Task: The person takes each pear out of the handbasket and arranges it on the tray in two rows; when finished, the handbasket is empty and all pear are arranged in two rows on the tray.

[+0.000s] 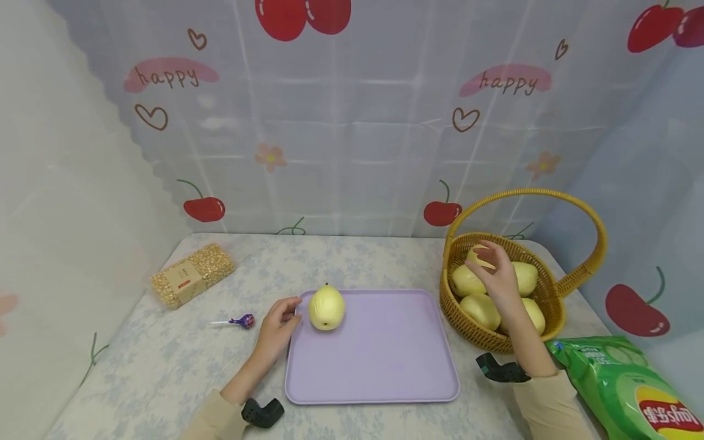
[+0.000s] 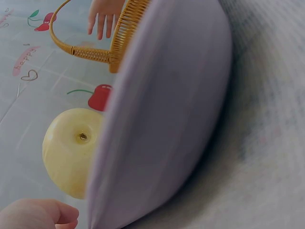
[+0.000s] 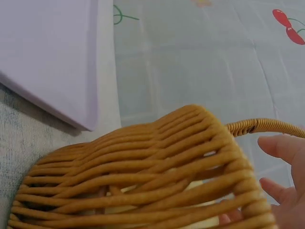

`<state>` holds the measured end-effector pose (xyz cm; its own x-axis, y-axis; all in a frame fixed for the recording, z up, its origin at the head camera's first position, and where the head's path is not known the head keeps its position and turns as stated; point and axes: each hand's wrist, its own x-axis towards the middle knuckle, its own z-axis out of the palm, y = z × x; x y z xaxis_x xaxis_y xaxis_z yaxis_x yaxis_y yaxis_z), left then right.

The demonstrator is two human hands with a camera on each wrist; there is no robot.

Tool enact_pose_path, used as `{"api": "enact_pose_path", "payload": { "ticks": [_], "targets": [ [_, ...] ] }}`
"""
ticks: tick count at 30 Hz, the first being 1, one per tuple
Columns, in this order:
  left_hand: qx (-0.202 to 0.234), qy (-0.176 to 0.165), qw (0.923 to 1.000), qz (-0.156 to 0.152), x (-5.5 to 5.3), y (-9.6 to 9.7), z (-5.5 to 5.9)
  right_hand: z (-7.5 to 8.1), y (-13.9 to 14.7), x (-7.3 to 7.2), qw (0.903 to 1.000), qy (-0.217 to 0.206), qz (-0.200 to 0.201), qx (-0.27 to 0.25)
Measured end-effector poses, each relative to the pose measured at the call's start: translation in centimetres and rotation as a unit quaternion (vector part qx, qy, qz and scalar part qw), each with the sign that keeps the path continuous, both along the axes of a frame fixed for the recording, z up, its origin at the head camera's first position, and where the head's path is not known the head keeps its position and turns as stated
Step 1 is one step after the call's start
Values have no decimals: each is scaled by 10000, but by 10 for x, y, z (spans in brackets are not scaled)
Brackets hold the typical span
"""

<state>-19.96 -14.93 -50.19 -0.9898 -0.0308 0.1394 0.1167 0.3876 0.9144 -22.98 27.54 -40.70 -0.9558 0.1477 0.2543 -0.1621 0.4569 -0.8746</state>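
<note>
A pale yellow pear (image 1: 327,308) stands on the left back part of a lilac tray (image 1: 379,354). My left hand (image 1: 279,324) is at the tray's left rim, its fingers loosely bent beside the pear and holding nothing. Over a wicker basket (image 1: 448,305) at the right, my right hand (image 1: 497,278) reaches down with thumb and fingers spread. Between them shows a pear (image 1: 480,255) at the back of the basket, partly covered by the fingers. Several more pears (image 1: 480,310) lie around it. In the left wrist view the right hand's fingers (image 2: 100,26) look straight and apart.
The basket's tall handle (image 1: 528,192) arches above the right hand. A green chip bag (image 1: 621,379) lies at the front right, close to the basket. Left of the tray are a wrapped lollipop (image 1: 244,321) and a pack of yellow kernels (image 1: 192,275). A printed curtain hangs behind.
</note>
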Motion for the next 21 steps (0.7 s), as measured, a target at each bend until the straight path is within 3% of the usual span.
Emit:
{"api": "enact_pose_path", "payload": {
  "ticks": [5,7,21],
  "targets": [
    [14,-73,10000,-27,12,5,24,-2,3,-1,9998,-112,-121,108],
    [15,-118,9999,-25,15,6,28,-3,4,-1,9997,-152,-140,124],
    [5,-59,10000,-67,15,5,29,-10,8,-7,9997,-175,-53,148]
  ]
}}
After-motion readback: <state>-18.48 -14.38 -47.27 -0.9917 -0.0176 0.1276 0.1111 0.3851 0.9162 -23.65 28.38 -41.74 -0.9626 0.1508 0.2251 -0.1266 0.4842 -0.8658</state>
